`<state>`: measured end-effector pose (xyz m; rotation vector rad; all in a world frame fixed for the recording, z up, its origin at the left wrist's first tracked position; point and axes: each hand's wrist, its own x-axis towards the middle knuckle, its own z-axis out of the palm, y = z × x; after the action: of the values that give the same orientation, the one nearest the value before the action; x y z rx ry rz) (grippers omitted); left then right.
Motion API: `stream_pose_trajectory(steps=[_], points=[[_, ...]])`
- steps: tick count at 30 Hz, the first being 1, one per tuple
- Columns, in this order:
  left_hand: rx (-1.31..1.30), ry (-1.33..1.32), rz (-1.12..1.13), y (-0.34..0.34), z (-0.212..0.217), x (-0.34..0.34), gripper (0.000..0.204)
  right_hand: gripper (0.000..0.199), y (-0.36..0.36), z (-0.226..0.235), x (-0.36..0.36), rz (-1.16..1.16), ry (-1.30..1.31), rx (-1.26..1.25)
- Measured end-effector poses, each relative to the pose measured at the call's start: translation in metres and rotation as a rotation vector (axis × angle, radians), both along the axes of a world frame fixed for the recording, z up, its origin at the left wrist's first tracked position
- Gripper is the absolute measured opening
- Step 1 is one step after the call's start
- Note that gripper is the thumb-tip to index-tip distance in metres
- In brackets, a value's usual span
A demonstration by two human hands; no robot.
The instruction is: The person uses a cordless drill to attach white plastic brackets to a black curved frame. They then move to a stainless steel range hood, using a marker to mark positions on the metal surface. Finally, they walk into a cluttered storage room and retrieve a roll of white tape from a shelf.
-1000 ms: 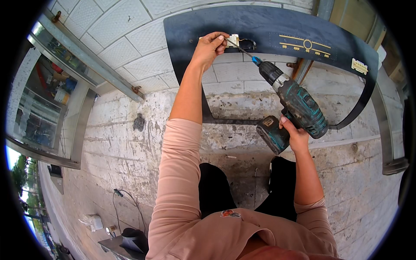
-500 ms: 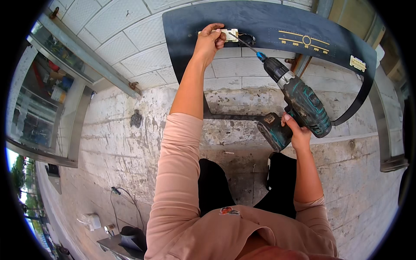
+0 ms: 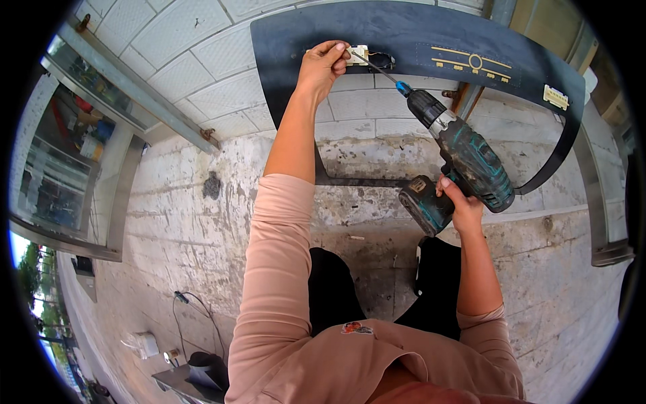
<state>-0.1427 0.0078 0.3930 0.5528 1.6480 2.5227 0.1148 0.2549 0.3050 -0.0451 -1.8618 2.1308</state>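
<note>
My right hand (image 3: 465,205) is wrapped round the grip of a dark and teal cordless drill (image 3: 474,158). The drill's long thin bit (image 3: 377,69) slants up and left to a cream plastic block (image 3: 359,55) on a large dark curved panel (image 3: 404,30). At the bit's tip, my left hand (image 3: 324,66) has thumb and fingertips pinched together, partly covering the block. Whatever lies between those fingers is too small to make out. A dark oval opening with thin wires (image 3: 381,60) sits just right of the block.
A second cream block (image 3: 556,97) is fixed near the panel's right end. The panel leans against a white block wall (image 3: 182,40). A metal-framed glass door (image 3: 67,155) stands on the left. Lower left are a cable (image 3: 202,306) and a small metal bench (image 3: 188,384).
My left hand and the drill have shifted very slightly left. My right hand keeps its hold on the drill.
</note>
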Motion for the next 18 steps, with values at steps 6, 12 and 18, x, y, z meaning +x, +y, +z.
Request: stream_pose_trajectory(steps=[6, 12, 18], points=[[0.067, -0.007, -0.062, -0.006, -0.005, -0.005, 0.012, 0.015, 0.000, -0.001, -0.004, 0.018, 0.015, -0.001], [0.084, -0.006, -0.139, -0.009, -0.003, -0.003, 0.010, 0.011, 0.001, -0.003, -0.005, 0.009, 0.016, -0.054], [0.045, -0.003, -0.175, -0.013, -0.002, -0.004, 0.008, 0.010, 0.000, -0.005, -0.007, 0.001, -0.013, -0.077]])
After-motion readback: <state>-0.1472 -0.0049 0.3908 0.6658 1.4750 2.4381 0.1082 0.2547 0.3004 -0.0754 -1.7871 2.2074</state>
